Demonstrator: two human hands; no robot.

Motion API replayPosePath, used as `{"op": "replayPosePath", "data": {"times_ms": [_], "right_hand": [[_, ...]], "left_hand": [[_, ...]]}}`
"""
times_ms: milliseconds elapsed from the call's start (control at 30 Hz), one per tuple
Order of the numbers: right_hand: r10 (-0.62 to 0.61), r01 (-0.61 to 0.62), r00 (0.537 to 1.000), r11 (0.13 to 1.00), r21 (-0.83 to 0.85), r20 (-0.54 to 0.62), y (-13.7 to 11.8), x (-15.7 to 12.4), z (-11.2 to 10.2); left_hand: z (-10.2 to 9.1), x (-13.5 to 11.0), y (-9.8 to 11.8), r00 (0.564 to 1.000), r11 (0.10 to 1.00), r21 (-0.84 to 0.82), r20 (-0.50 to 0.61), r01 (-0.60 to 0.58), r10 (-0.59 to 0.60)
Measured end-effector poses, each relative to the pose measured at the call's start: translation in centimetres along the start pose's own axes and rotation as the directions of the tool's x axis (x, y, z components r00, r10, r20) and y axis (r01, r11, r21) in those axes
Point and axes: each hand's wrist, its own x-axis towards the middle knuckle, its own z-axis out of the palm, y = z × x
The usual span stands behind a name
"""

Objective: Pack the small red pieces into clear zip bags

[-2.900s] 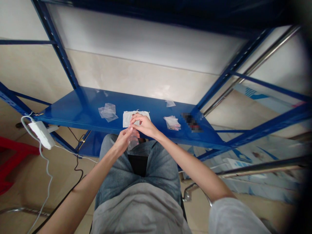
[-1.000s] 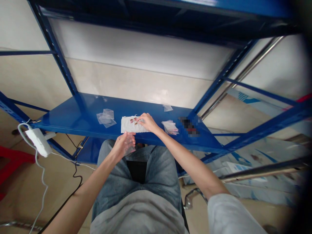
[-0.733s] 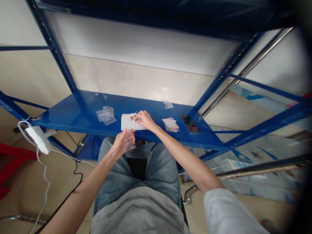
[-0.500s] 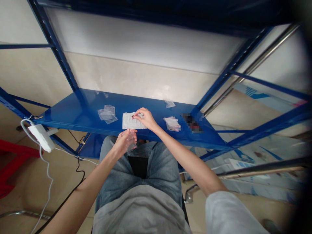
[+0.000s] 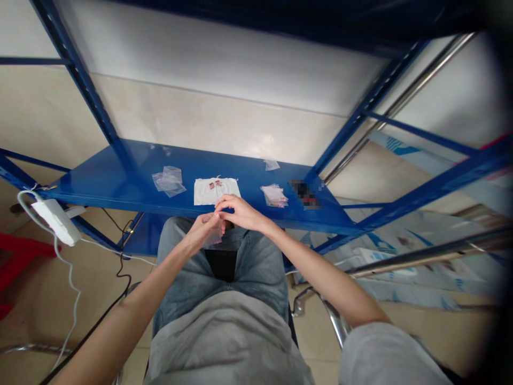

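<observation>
My left hand [image 5: 203,231] holds a small clear plastic bag [image 5: 211,237] above my lap, just in front of the blue shelf [image 5: 120,184]. My right hand [image 5: 236,210] is pinched at the bag's mouth, its fingertips touching the left hand's; what it pinches is too small to make out. On the shelf behind the hands lies a white cloth [image 5: 216,191] with a few small red pieces [image 5: 215,184] on it.
A pile of empty clear bags [image 5: 168,181] lies left of the cloth. A stack of filled bags [image 5: 274,195] lies to its right, one loose bag [image 5: 271,164] farther back. A white power strip [image 5: 54,220] hangs at the left. Blue uprights frame the shelf.
My right hand has come back from the red pieces on the cloth to the bag held in my left hand. The left hand has stayed in place.
</observation>
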Motion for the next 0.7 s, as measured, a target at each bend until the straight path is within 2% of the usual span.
{"op": "replayPosePath", "data": {"times_ms": [100, 200, 333, 400, 533, 600, 700], "right_hand": [[-0.016, 0.016, 1.000, 0.999, -0.029, -0.003, -0.2, -1.3, 0.3], [0.009, -0.008, 0.999, 1.000, 0.014, -0.036, -0.4, -3.0, 1.0], [0.097, -0.079, 0.981, 0.991, 0.109, -0.168, -0.7, -5.1, 1.9], [0.158, -0.117, 0.952, 0.979, 0.165, -0.262, -0.8, -6.0, 1.9], [0.306, -0.184, 0.857, 0.933, 0.309, -0.415, -0.9, -7.6, 1.8], [0.358, -0.187, 0.828, 0.901, 0.391, -0.431, -0.8, -8.2, 1.9], [0.432, -0.188, 0.801, 0.839, 0.510, -0.414, -0.3, -8.8, 2.4]], "left_hand": [[0.2, -0.1, -0.4, 1.000, 0.998, -0.060, 0.010, 0.026, -0.025], [0.5, -0.3, -0.8, 0.998, 0.992, -0.112, 0.016, 0.060, -0.059], [1.1, -0.6, -0.9, 0.990, 0.988, -0.096, 0.084, 0.121, -0.114], [1.2, -0.7, -0.9, 0.984, 0.991, -0.026, 0.125, 0.128, -0.123], [0.9, -0.7, -1.6, 0.958, 0.965, 0.208, 0.205, 0.160, -0.203], [0.8, -0.5, -2.2, 0.946, 0.939, 0.297, 0.216, 0.174, -0.243], [1.1, -0.4, -2.9, 0.956, 0.935, 0.320, 0.191, 0.154, -0.223]]}}
